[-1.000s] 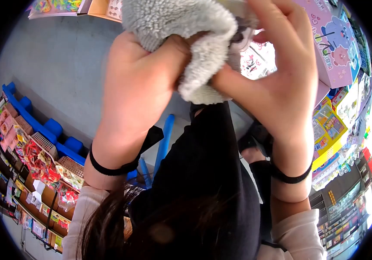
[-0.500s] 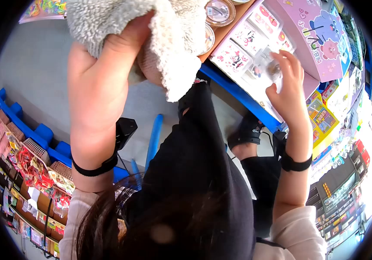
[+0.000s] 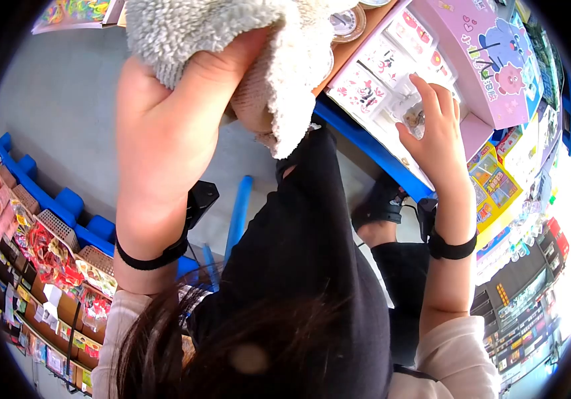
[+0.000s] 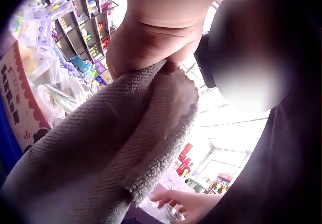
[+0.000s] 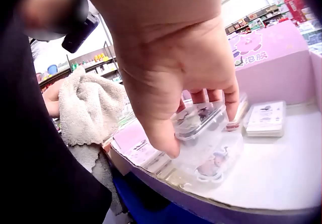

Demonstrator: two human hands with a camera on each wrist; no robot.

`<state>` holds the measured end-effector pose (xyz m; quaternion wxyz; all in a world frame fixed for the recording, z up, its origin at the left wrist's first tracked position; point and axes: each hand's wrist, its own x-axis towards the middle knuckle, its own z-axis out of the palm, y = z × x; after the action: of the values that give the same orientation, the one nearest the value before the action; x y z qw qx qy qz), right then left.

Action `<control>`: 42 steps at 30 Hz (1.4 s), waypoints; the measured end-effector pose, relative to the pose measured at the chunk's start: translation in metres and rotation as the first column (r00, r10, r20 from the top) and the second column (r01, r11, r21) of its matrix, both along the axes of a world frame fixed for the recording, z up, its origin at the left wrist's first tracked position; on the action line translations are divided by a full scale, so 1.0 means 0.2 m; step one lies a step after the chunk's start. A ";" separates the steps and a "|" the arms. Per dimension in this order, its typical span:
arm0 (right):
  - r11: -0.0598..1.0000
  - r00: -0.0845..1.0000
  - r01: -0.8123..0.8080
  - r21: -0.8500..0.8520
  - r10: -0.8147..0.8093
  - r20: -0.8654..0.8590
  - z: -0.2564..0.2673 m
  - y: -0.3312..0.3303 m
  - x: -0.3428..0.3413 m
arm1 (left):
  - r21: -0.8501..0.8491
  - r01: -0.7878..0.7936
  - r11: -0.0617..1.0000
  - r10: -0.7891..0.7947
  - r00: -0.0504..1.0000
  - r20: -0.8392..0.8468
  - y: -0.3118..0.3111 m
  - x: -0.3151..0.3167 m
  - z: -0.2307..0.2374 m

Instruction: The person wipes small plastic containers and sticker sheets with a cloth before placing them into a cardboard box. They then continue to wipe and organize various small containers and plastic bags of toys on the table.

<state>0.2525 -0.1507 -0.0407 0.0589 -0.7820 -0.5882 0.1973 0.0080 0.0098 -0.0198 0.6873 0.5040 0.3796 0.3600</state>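
Carton (image 5: 276,78) holds printed cases (image 5: 266,116); right grip (image 3: 437,133) pinches a clear box (image 5: 201,128), left grip (image 3: 172,123) clutches towel (image 3: 199,30).

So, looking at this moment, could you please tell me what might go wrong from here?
The smooth clear case might slip, since the right grip spans it with thumb and fingers.

Lowering or tilting it could nudge the small cases nearby in the pink box.

The cloth droops loosely from the left grip; in the head view it overlaps the round tubs, so it might brush them.
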 end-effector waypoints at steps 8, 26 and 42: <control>0.974 0.974 0.224 0.024 -0.222 -0.049 0.05 -0.08 0.19 | -0.016 -0.022 1.000 0.023 0.998 0.054 0.01 -0.02 -0.01; 0.928 0.876 0.355 0.110 -0.372 0.308 -0.15 -0.14 0.31 | -0.027 -0.164 0.986 0.163 0.986 -0.033 0.04 -0.04 0.01; 0.896 0.966 -0.043 -0.441 -0.075 -0.247 0.04 -0.04 0.06 | -0.213 0.115 0.970 0.051 0.761 0.646 0.14 -0.29 0.04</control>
<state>0.2640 -0.1591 -0.0317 -0.0430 -0.7475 -0.5086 0.4251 -0.0501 0.0376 -0.0113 0.8375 0.2685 0.1510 0.4513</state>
